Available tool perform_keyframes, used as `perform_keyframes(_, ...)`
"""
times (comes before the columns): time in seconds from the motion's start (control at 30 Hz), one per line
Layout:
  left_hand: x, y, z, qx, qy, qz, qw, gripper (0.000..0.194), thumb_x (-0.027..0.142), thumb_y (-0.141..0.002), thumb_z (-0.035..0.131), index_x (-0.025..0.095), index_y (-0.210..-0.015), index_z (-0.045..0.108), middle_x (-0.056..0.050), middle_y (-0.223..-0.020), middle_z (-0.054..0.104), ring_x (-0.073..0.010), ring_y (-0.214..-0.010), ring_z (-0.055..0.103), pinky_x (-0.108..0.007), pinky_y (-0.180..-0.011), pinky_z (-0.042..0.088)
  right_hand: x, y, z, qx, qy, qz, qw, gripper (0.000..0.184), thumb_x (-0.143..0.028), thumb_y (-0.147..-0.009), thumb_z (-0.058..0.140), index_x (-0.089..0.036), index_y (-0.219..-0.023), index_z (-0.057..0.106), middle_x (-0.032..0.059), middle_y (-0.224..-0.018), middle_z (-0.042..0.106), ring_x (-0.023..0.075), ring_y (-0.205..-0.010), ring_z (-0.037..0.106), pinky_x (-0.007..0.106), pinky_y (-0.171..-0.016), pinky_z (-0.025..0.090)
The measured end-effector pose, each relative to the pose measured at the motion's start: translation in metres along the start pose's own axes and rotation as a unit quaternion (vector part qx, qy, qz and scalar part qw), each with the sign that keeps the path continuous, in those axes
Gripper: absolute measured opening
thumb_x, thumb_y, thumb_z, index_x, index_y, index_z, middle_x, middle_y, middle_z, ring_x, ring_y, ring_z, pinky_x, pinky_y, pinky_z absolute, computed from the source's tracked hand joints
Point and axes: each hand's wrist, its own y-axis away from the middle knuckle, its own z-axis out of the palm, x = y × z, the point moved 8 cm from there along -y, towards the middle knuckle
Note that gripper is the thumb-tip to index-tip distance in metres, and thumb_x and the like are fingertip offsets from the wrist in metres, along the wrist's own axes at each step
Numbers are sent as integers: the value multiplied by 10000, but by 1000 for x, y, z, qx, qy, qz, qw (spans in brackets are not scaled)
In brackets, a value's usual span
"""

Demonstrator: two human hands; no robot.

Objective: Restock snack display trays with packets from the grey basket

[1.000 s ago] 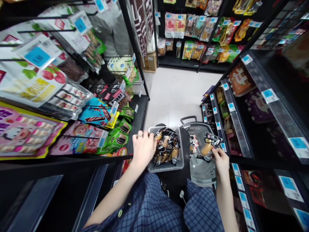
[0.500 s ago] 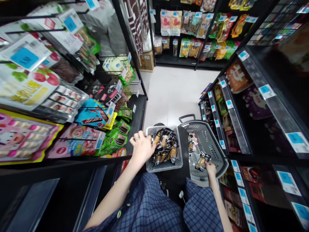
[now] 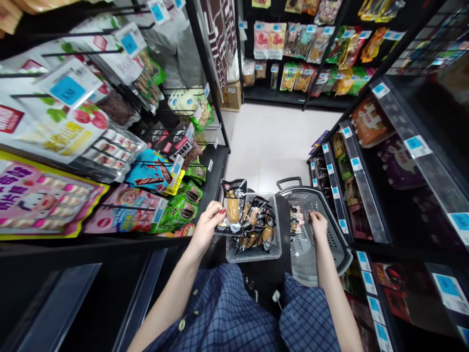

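Observation:
My left hand [image 3: 205,226] is closed on a black snack packet [image 3: 232,206] with a tan sausage shape, held upright just left of a clear plastic bin [image 3: 252,253] full of the same packets. My right hand [image 3: 318,224] reaches into a grey shopping basket [image 3: 330,244]; its fingers curl over small packets [image 3: 296,218] lying in the basket. I cannot see whether it grips one. The bin rests on something dark in front of my knees, with the basket to its right.
Black shelves with hanging snack bags [image 3: 154,171] line the left side. Shelves with blue price tags [image 3: 361,176] line the right. A pale floor aisle [image 3: 271,142] runs ahead to another stocked shelf wall [image 3: 304,54]. A cardboard box [image 3: 231,95] stands at the far left corner.
My left hand has lifted one packet out of the bin. My right hand lowered its packet into the basket, let go of it, then moved further into the basket.

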Motion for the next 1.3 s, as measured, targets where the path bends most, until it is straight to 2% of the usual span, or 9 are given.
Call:
perform_keyframes(0.17, 15, 14, 30, -27, 223, -58, 973, 282, 370, -747, 639, 148, -659, 489, 10, -734, 420, -84, -631, 403, -186, -573, 348, -111, 65, 14, -117, -95, -107, 983, 302, -452, -781, 554, -170, -842, 642, 49, -818, 646, 173, -709, 592, 303, -687, 489)
perform_keyframes(0.27, 29, 21, 48, -56, 209, -31, 976, 273, 364, -767, 629, 144, -659, 508, 1, -750, 446, -96, -676, 422, -194, -615, 366, -180, 130, 31, -295, -153, -219, 917, 246, -410, -824, 550, -193, -912, 627, 39, -827, 614, 167, -730, 576, 292, -680, 469)
perform_keyframes(0.33, 36, 24, 56, -75, 170, 3, 983, 273, 356, -796, 598, 143, -650, 509, -11, -776, 469, -114, -735, 440, -208, -670, 376, -201, 157, 36, -338, -165, -248, 892, 222, -404, -829, 556, -192, -884, 595, 20, -786, 573, 153, -713, 545, 272, -664, 445)
perform_keyframes(0.47, 33, 32, 70, -125, 129, -4, 984, 271, 369, -832, 544, 148, -680, 504, -19, -783, 470, -142, -787, 445, -243, -733, 373, -205, 172, 45, -353, -172, -248, 886, 268, -412, -855, 520, -180, -721, 506, -12, -667, 481, 122, -628, 443, 234, -590, 377)
perform_keyframes(0.87, 25, 37, 76, -117, 129, -43, 984, 280, 401, -845, 506, 157, -713, 472, 4, -742, 455, -120, -694, 421, -229, -647, 359, -196, 171, 51, -345, -179, -217, 896, 272, -397, -871, 491, -170, -726, 525, -11, -659, 478, 122, -626, 422, 235, -586, 356)
perform_keyframes(1.03, 33, 35, 69, -49, 2, 2, 999, 272, 384, -848, 507, 187, -1035, 515, -46, -986, 544, -162, -861, 525, -265, -773, 432, -203, 171, 35, -214, -75, -295, 928, 315, -326, -898, 439, -193, -617, 384, -32, -583, 368, 107, -546, 358, 242, -530, 299)
perform_keyframes(1.1, 36, 37, 72, -57, -29, 20, 998, 394, 382, -861, 488, 193, -1206, 464, -94, -1209, 516, -195, -1057, 519, -313, -920, 408, -216, 181, 27, -132, 20, -396, 909, 293, -242, -893, 432, -198, -610, 369, -25, -582, 378, 115, -552, 357, 259, -552, 292)
perform_keyframes(1.17, 38, 41, 80, -103, -26, 30, 994, 464, 399, -888, 431, 175, -1294, 430, -118, -1339, 463, -215, -1219, 444, -348, -1050, 307, -229, 196, 26, -67, 118, -490, 861, 258, -183, -871, 446, -197, -617, 405, -4, -585, 422, 134, -572, 366, 285, -573, 289)
perform_keyframes(1.3, 43, 47, 90, -176, 67, 53, 981, 549, 481, -888, 390, 160, -1330, 446, -115, -1349, 486, -231, -1305, 368, -356, -1124, 192, -241, 219, 37, -39, 218, -578, 785, 211, -186, -838, 476, -184, -628, 485, 43, -600, 495, 171, -602, 394, 317, -587, 309)
